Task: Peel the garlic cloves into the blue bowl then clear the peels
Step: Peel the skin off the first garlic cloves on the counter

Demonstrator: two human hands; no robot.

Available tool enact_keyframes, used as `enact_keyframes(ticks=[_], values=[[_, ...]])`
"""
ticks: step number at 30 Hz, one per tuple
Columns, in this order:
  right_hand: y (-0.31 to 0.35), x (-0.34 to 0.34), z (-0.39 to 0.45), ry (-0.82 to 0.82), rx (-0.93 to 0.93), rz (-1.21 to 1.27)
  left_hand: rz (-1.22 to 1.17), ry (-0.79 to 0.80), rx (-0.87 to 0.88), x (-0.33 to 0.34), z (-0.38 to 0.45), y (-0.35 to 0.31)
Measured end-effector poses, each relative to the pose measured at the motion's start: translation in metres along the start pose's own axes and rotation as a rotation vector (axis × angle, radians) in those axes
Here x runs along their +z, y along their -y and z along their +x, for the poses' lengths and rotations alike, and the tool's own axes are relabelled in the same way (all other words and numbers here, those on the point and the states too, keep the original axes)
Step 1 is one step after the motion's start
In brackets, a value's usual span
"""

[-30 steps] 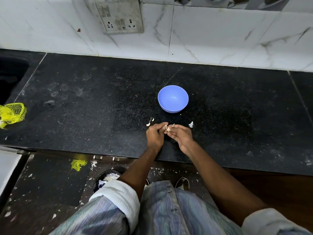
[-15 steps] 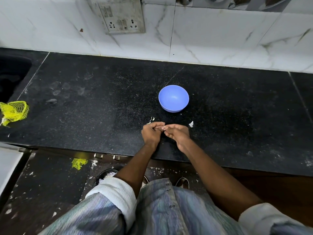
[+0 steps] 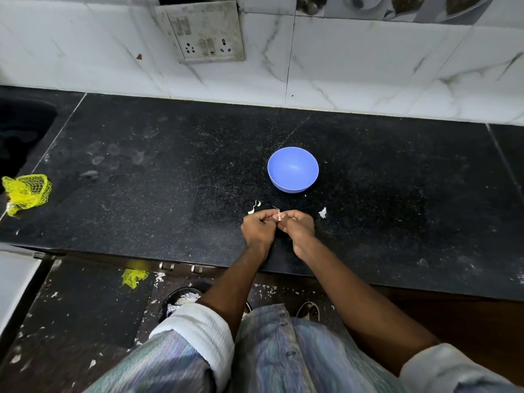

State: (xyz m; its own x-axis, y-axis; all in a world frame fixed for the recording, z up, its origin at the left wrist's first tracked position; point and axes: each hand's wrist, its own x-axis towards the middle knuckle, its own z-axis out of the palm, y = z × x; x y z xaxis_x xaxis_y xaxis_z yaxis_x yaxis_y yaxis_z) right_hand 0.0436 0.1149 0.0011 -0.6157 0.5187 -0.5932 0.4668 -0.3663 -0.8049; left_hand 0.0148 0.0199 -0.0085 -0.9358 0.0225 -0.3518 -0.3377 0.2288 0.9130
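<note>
Black speckled granite counter [image 3: 141, 194], dusty, with white marble-pattern tiles behind.

- Blue bowl [image 3: 293, 169]: plastic, upright, near the counter's centre, just beyond the hands and apart from them.
- Left hand [image 3: 258, 226] and right hand [image 3: 297, 226]: knuckles up and touching each other near the front edge. Fingers of both are curled, pinching a small garlic clove [image 3: 278, 217] between the fingertips. A pinkish skin flap sticks up from it.
- Loose peels [image 3: 254, 207]: two curled pieces on the counter just left of the hands.
- Single white peel [image 3: 322, 212]: just right of the hands.
- Yellow net bag [image 3: 27, 192]: crumpled at the counter's far left edge.
- Socket plate [image 3: 208, 32]: on the wall, grimy; any marking is too small to read.
- Yellow net scrap [image 3: 134, 277]: on the floor below.
</note>
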Motion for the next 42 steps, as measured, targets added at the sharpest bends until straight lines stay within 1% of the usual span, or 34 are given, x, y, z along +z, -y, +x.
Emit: enact_keyframes(ticks=[3, 7, 14, 17, 21, 24, 28, 32, 33, 35, 37, 42], values=[[-0.001, 0.003, 0.0, -0.048, 0.006, 0.022, -0.011, -0.016, -0.034, 0.003, 0.0, 0.001], [0.0, 0.005, 0.0, -0.07, 0.028, 0.083, -0.131, -0.016, -0.122, 0.006, 0.001, 0.001], [0.004, 0.004, -0.003, -0.041, 0.046, 0.163, -0.318, 0.109, -0.227, 0.006, 0.005, 0.001], [0.006, 0.005, -0.006, -0.024, 0.055, 0.2, -0.322, 0.117, -0.181, 0.004, 0.005, -0.002], [0.008, 0.009, -0.009, -0.042, 0.067, 0.251, -0.307, 0.06, -0.181, 0.004, 0.004, -0.006], [0.007, 0.009, -0.009, -0.044, 0.09, 0.308, -0.242, 0.055, -0.156, 0.002, 0.007, -0.006], [0.008, 0.01, -0.007, -0.046, 0.111, 0.331, -0.085, 0.036, -0.073, 0.004, 0.01, -0.007], [0.011, 0.014, -0.004, -0.04, 0.068, 0.242, -0.019, 0.046, -0.067, 0.0, 0.014, -0.007], [0.011, 0.015, -0.003, -0.051, 0.064, 0.201, 0.016, 0.024, -0.038, -0.004, 0.015, -0.007], [0.012, 0.015, 0.002, -0.083, 0.082, 0.152, 0.147, -0.024, 0.093, -0.015, 0.018, -0.007], [0.014, 0.014, 0.007, -0.091, 0.116, 0.146, 0.255, -0.006, 0.215, -0.024, 0.023, -0.003], [0.013, 0.008, 0.009, -0.067, 0.135, 0.095, 0.327, 0.104, 0.291, -0.033, 0.03, 0.002]])
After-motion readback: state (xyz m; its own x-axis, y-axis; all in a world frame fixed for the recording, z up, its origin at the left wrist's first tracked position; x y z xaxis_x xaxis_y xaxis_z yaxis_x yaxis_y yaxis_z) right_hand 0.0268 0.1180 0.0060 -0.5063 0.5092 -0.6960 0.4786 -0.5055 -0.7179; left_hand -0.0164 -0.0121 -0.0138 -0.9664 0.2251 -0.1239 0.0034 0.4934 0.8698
